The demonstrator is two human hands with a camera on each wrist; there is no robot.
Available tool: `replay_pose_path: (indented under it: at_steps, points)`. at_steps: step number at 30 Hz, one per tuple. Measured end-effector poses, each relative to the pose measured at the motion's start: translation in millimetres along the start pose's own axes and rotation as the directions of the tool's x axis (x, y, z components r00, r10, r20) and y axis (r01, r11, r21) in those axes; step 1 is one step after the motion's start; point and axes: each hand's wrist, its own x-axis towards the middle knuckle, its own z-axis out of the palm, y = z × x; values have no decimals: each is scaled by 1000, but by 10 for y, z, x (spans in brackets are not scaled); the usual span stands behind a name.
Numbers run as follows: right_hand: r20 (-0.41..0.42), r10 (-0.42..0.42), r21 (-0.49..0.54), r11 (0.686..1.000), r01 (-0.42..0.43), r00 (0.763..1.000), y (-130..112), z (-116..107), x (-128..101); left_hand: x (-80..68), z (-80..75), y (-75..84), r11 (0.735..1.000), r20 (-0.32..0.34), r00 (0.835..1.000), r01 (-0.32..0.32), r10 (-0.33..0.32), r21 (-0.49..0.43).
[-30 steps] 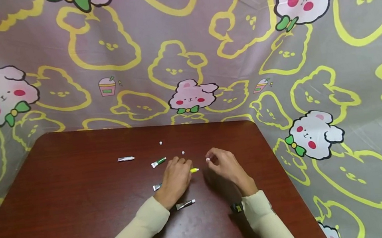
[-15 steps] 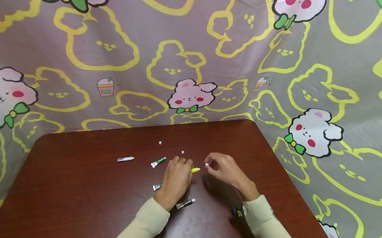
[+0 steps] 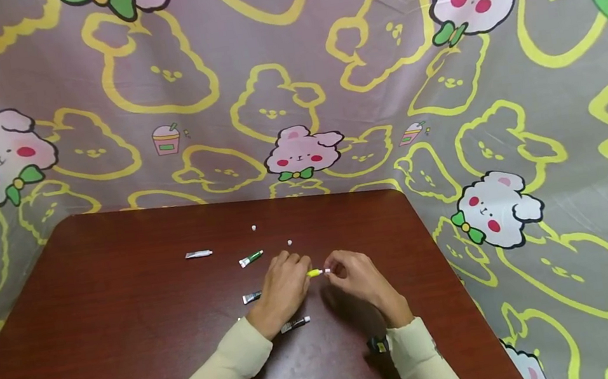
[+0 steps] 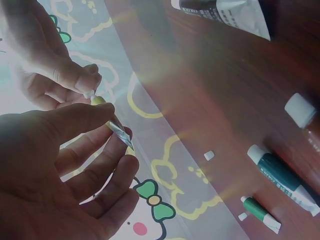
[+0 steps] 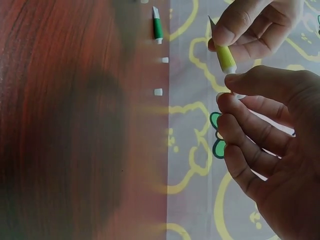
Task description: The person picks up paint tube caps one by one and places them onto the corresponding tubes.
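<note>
My left hand (image 3: 282,285) pinches a small yellow paint tube (image 3: 314,272) between thumb and fingers, its crimped foil end showing in the left wrist view. The tube's white nozzle end points toward my right hand (image 3: 362,278). A small white cap (image 3: 327,270) is pinched in the right thumb and index finger, right at the nozzle. To the left of the hands lie a green paint tube (image 3: 251,258) and a dark teal one (image 3: 251,297), partly covered by the left hand. A black tube (image 3: 296,324) lies by the left wrist.
Two loose white caps, a farther cap (image 3: 254,227) and a nearer cap (image 3: 290,242), lie beyond the hands. A white tube (image 3: 199,254) rests farther left on the brown table (image 3: 128,341). A brownish tube (image 4: 312,131) shows too. Patterned cloth (image 3: 193,50) hangs behind the table.
My right hand has come down and a little left, bringing the white cap from apart to the yellow tube's nozzle. The left hand has hardly moved.
</note>
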Motion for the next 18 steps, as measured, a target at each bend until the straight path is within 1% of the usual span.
replay_pose_path:
  at_steps: [5,10,18]
  points:
    - [4,3,2,1000,-3,1000,-1,11,-25,-7,4,22,1000,-6,1000,-16,16,14]
    - [12,11,9,1000,-11,1000,4,24,-47,-24,6,31,1000,-2,1000,-19,19,-3]
    - [4,-6,15,1000,6,1000,23,49,-69,-20,2,55,999,33,999,-12,13,-39]
